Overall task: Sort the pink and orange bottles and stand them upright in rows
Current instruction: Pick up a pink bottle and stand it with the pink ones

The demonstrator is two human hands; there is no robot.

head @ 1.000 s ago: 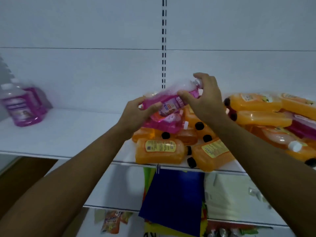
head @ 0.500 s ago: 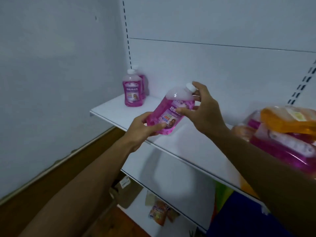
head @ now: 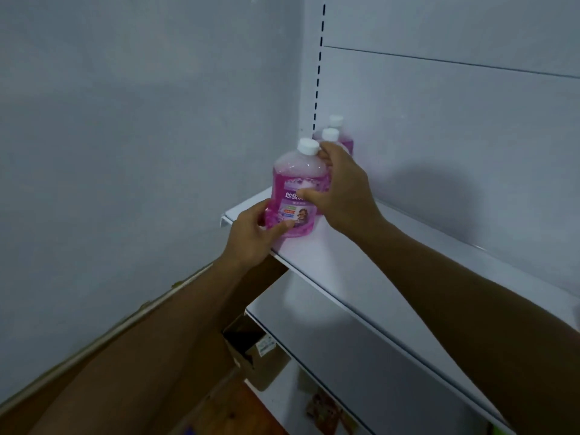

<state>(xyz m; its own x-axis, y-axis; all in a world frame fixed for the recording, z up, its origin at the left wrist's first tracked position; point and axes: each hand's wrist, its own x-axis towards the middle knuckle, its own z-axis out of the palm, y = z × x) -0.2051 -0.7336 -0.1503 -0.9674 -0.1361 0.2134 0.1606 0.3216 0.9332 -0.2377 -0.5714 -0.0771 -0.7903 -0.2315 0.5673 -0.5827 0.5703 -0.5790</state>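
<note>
- A pink bottle (head: 295, 196) with a white cap (head: 308, 146) stood upright at the near left corner of the white shelf (head: 361, 277), its label facing the camera.
- The left hand (head: 251, 237) gripped the bottle low down: its thumb lay across the foot of the label and its fingers curled round the left side.
- The right hand (head: 340, 189) held the same bottle higher up, with the thumb pressed on the label's upper part and the fingers wrapped behind the shoulder, just under the cap.
- Whether the bottle's base rested fully on the shelf could not be told, as the left hand covered part of it.
- Two more pink bottles stood upright in a line behind it, towards the back panel: the middle bottle (head: 330, 135) mostly hidden by the right hand, and the rear bottle (head: 344, 136) close to the slotted upright (head: 318, 73).
- The three bottles sat close together, though their contact was hidden.
- Below, a lower shelf (head: 345, 350) showed, with a cardboard box (head: 251, 353) on the wooden floor (head: 232, 409) beside it.
</note>
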